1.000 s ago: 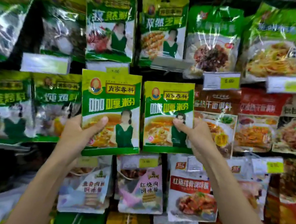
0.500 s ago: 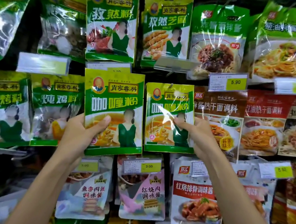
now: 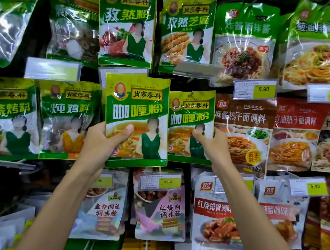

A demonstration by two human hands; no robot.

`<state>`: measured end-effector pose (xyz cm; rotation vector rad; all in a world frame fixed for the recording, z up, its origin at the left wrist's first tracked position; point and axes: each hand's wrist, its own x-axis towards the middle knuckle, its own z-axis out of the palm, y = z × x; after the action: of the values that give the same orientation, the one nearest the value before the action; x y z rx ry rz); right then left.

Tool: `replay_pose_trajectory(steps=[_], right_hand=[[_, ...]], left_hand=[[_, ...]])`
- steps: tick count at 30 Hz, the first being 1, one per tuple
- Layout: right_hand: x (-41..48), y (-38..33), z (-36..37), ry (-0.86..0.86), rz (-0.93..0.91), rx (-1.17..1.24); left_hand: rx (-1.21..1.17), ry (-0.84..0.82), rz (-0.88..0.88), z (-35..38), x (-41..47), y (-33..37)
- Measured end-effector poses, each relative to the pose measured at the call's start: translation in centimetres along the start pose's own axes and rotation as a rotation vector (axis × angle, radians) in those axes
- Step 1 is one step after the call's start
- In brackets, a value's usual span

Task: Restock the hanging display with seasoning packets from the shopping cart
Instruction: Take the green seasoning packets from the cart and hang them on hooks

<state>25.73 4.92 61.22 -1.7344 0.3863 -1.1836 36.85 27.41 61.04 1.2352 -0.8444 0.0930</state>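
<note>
Left hand (image 3: 101, 143) grips loose curry powder packet (image 3: 138, 110) at its lower left corner, thumb curled across the front, other fingers hidden behind. The packet is upright, label facing camera, held up in front of the middle row of the hanging display (image 3: 39, 37), near its centre. It overlaps the left edge of the hung curry powder packet (image 3: 189, 115) just beside it on the right. Right hand (image 3: 214, 147) pinches that hung packet at its right edge, lower half, thumb tip on the front and fingers behind. The hung packet's top sits on a peg hook (image 3: 191, 94). Stew chicken packet (image 3: 65, 110) hangs just left of the held packet, brown noodle sauce packet (image 3: 244, 119) just right of the right hand, partly behind it. Cumin powder packet (image 3: 128, 23) hangs in the row above the held one. Yellow 3.00 price tag (image 3: 160, 181) sits below, between the two forearms.
</note>
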Motion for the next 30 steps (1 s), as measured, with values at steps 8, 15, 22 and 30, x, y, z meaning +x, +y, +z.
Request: replay_pose_trajectory(steps=[8,15,22,30], right_hand=[[-5.4,-1.7,-0.6,0.212,-0.275,-0.053],[-5.3,-3.5,0.7,-0.158,0.017,0.297],[-4.0,-1.8,-0.7,-0.183,0.030,0.328],[-1.4,-1.6,-1.5,-0.199,0.065,0.267]], left_hand=[[0.000,-0.068,-0.020,2.3,-1.0,0.2],[0.021,-0.138,-0.095,6.3,-2.2,1.1],[0.733,0.394,0.693,4.1,0.8,3.9],[1.262,0.429,0.967,2.0,8.2,3.8]])
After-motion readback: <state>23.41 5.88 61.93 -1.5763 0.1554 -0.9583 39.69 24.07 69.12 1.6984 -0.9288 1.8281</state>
